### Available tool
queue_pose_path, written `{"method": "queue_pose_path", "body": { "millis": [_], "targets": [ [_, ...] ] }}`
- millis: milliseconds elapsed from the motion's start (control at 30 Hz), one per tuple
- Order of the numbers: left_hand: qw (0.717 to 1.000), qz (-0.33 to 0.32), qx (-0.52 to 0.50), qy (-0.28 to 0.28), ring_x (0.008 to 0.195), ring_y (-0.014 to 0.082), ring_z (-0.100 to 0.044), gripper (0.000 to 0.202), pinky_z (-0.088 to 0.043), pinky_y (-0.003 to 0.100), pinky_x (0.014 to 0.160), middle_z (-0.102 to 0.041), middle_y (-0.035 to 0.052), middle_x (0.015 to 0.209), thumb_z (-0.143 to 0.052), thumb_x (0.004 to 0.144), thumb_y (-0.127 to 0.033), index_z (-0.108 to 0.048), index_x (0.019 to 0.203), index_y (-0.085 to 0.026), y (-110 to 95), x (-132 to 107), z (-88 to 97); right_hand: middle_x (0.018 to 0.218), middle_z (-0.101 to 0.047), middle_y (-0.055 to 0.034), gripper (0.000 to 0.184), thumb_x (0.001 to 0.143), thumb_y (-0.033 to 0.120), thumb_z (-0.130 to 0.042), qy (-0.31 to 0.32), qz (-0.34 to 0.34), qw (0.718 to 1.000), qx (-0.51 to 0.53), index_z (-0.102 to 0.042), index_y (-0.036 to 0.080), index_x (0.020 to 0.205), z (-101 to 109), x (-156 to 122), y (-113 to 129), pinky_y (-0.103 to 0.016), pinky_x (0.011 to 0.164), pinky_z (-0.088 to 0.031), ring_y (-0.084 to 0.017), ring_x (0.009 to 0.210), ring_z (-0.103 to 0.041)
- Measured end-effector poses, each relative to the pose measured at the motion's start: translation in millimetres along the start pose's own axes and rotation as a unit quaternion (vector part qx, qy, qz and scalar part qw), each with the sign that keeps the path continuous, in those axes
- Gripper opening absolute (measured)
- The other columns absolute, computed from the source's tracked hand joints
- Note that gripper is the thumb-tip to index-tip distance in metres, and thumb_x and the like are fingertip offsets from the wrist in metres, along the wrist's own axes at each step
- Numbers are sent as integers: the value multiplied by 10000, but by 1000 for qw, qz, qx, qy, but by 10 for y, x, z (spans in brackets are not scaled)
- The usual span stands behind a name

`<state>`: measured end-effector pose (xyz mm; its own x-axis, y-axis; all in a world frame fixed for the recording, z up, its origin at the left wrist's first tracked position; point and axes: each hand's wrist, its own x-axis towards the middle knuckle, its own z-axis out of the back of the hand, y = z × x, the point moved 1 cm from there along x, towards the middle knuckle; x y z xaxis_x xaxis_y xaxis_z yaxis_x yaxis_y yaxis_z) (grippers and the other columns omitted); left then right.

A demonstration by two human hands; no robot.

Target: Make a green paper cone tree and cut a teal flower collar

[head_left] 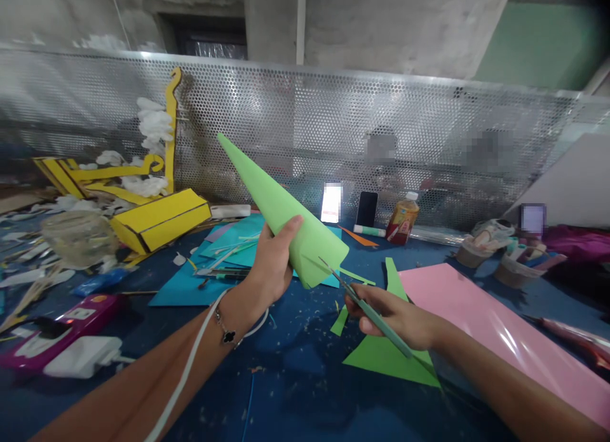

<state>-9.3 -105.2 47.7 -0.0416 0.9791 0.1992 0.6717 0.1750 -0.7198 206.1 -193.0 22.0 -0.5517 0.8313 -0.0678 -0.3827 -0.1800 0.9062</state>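
Observation:
A light green paper cone (295, 229) points up and to the left, raised above the table. My left hand (274, 258) is wrapped round it, thumb on the near side. In my right hand (388, 315) is a utility knife (381, 328) with a long teal handle and a slim metal blade. The blade tip lies against or just in front of the cone's wide lower end; whether it touches I cannot tell. Under my right hand lies a piece of green paper (372, 362), with a smaller green scrap (339, 321) beside it.
Blue paper sheets (176, 289) lie behind my left hand, a pink sheet (476, 308) at right. A purple power strip (90, 321), glass jar (79, 239) and yellow cardboard model (162, 220) stand left. Farther back are phones (366, 208), a drink bottle (403, 220) and tool cups (517, 267).

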Motion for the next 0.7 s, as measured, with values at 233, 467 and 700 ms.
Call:
{"method": "queue_pose_path", "body": {
  "millis": [233, 467, 700],
  "targets": [
    [1000, -2, 7, 15, 963, 286, -738, 539, -636, 428, 841, -760, 66, 1065, -936, 668, -324, -650, 1108, -205, 8, -15, 6, 981, -514, -26, 547, 838, 669, -715, 1, -17, 1000, 8, -550, 188, 1038, -21, -10, 67, -347, 833, -417, -199, 904, -489],
    [1000, -1, 10, 14, 987, 300, -735, 535, -631, 438, 850, -751, 68, 1065, -927, 676, -314, -645, 1116, -199, -25, -24, -16, 878, -447, 6, 479, 911, 653, -640, -5, -32, 999, -20, -527, 188, 938, -34, -8, 139, -312, 759, -380, -158, 793, -404],
    [1000, 4, 10, 11, 979, 303, -734, 543, -636, 439, 834, -752, 68, 1056, -931, 669, -322, -643, 1116, -209, -33, -30, -15, 850, -446, 4, 512, 912, 696, -604, -11, -42, 998, -47, -531, 190, 908, -20, -13, 141, -313, 728, -374, -160, 778, -401]
  ]
}}
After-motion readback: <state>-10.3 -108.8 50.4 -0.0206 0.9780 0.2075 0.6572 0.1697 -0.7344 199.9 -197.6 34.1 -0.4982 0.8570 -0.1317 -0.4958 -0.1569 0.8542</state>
